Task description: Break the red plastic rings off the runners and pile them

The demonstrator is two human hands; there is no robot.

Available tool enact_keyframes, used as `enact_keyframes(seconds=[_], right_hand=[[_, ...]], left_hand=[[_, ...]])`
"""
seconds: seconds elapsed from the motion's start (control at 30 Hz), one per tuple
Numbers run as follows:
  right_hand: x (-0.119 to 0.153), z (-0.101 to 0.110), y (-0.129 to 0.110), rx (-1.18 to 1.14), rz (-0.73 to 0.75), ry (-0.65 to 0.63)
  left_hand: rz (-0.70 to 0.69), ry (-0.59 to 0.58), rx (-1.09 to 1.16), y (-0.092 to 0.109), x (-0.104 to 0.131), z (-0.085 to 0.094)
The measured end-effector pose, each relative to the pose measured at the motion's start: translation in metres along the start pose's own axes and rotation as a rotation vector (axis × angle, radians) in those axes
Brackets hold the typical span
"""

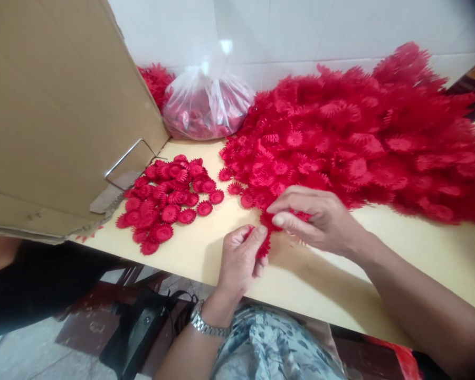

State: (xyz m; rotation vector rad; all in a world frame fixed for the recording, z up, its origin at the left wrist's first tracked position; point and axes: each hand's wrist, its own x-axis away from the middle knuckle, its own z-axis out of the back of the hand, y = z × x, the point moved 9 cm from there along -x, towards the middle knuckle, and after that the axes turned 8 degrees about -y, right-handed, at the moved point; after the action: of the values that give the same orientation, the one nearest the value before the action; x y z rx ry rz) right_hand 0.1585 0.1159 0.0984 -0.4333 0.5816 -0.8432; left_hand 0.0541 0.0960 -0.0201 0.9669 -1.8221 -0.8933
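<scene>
One cardboard panel (pixel 63 105) stands beside red flowers (pixel 169 213).

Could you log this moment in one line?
left hand: pinching red fringed piece | right hand: close beside it, grip unclear | left on table: smaller pile of red fringed discs | behind: clear plastic bag, larger red pile

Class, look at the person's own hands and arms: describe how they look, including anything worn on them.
Both hands are ungloved. The left hand has a silver-coloured wristwatch with a linked, metal-looking band at its wrist. The right hand shows no watch or bracelet. Both forearms are bare where visible, with no sleeves showing.
</scene>
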Motion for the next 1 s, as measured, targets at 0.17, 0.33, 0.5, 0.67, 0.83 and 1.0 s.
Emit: enact_keyframes(seconds=[0.17, 0.33, 0.5, 0.67, 0.83, 1.0], right_hand=[[-0.006, -0.033, -0.005, -0.318, -0.013, -0.213], [-0.005, -0.031, 0.011, -0.404, -0.157, -0.084], [-0.002, -0.037, 0.017, -0.423, -0.232, -0.1], [-0.001, -0.043, 0.017, -0.54, -0.233, -0.153], [-0.002, -0.046, 0.008, -0.604, -0.146, -0.219], [-0.003, -0.041, 0.011, -0.557, -0.129, -0.168]], left_hand=[[-0.014, 0.044, -0.059, 0.004, 0.001, 0.006], [-0.058, -0.091, 0.024, 0.005, 0.001, -0.006], [-0.093, -0.122, 0.056, 0.009, 0.002, -0.012], [-0.092, -0.064, 0.053, 0.011, 0.004, -0.008], [-0.103, 0.007, 0.01, 0.013, 0.003, 0.0], [-0.092, -0.04, -0.073, 0.011, 0.004, -0.003]])
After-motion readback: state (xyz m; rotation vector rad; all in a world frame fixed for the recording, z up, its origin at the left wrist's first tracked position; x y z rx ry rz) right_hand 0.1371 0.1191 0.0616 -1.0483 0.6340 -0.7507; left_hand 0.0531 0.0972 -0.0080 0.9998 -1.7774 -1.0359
